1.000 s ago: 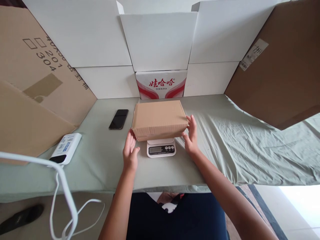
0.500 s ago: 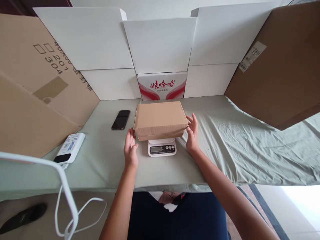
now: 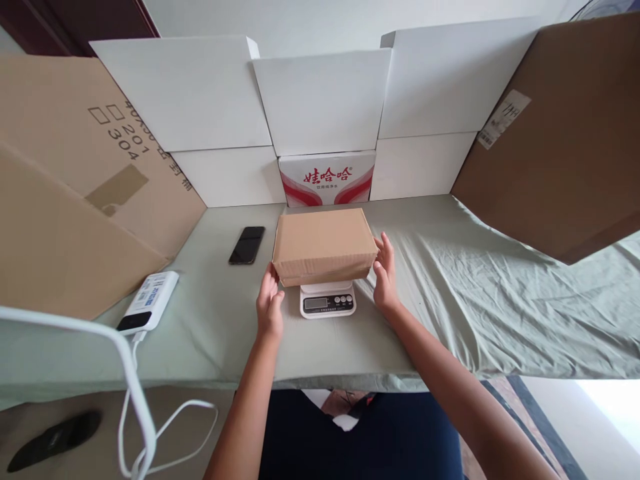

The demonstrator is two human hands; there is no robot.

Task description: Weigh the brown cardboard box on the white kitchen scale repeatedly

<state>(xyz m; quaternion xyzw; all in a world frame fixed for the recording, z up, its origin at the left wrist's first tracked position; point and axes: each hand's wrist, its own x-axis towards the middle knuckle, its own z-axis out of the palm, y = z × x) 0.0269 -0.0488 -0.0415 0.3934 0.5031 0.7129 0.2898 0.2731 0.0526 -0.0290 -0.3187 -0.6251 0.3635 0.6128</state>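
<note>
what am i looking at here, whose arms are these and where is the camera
The camera sits on a person's head, looking forward and down, so the two bare arms are that person's own. The left hand and right hand touch opposite ends of a closed brown cardboard box, which rests on a small white digital scale. All this stands on a table covered with pale green cloth. To the left lie a black smartphone and a white power bank with a white cable. Large white and brown cartons wall in the table.
</note>
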